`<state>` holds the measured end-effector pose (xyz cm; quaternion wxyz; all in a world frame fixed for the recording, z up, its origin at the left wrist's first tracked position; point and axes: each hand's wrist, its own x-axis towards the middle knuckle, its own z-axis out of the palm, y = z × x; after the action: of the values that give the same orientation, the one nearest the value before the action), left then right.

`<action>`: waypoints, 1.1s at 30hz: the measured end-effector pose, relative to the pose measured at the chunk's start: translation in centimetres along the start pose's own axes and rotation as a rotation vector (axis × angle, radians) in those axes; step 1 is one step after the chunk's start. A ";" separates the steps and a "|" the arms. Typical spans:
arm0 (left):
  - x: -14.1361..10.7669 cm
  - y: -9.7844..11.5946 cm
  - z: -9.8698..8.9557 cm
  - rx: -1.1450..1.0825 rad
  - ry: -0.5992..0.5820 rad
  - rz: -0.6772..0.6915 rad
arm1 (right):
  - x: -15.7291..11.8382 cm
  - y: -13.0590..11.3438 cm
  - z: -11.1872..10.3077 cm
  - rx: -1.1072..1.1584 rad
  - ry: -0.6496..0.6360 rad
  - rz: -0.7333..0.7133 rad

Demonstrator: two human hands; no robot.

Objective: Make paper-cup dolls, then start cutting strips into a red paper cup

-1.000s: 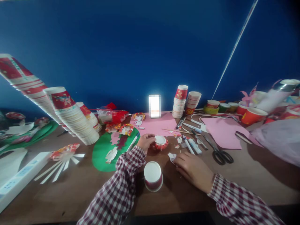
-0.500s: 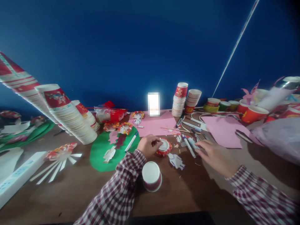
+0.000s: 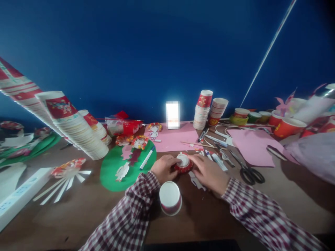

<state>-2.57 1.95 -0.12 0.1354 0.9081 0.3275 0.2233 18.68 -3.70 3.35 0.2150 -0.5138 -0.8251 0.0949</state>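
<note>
A round red-and-white paper-cup piece (image 3: 183, 161) with a fringed red rim lies between my two hands. My left hand (image 3: 164, 168) grips its left side, fingers bent at the rim. My right hand (image 3: 209, 173) has its fingers on the right side of the same piece. Partly covered by my right hand is a white paper cutout (image 3: 196, 182) shaped like a body. An upside-down paper cup (image 3: 170, 195) stands just in front of my left wrist. Fingertip details beneath the rim are hidden.
Black-handled scissors (image 3: 250, 174) and several markers lie to the right. A green paper sheet (image 3: 110, 181) with cutouts and a blue-capped marker (image 3: 147, 157) is at the left. Tall cup stacks (image 3: 89, 139) lean further left. Pink paper (image 3: 172, 144) lies behind; a white power strip (image 3: 23, 195) sits far left.
My right hand has moved left from beside the markers to the round piece, now partly covering the body cutout. The scissors have come into view. My left hand has stayed at the piece.
</note>
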 end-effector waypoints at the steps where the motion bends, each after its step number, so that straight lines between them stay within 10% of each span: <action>1: 0.0 0.0 0.0 -0.012 0.009 -0.011 | 0.4 0.0 0.7 0.052 -0.002 0.004; 12: 0.3 0.1 -0.5 -0.141 0.225 -0.115 | -0.6 -2.5 0.7 0.596 -0.052 0.190; 20: 0.3 1.2 -0.9 -0.042 0.156 0.138 | 0.6 -0.7 0.8 0.084 0.018 0.143; 33: 0.5 1.0 -0.5 0.056 0.028 0.210 | -0.7 0.7 -1.2 0.117 0.106 0.151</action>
<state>-1.95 1.59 0.89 0.0813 0.9376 0.2384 0.2398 20.04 -4.05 4.01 0.2801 -0.5652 -0.7647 0.1318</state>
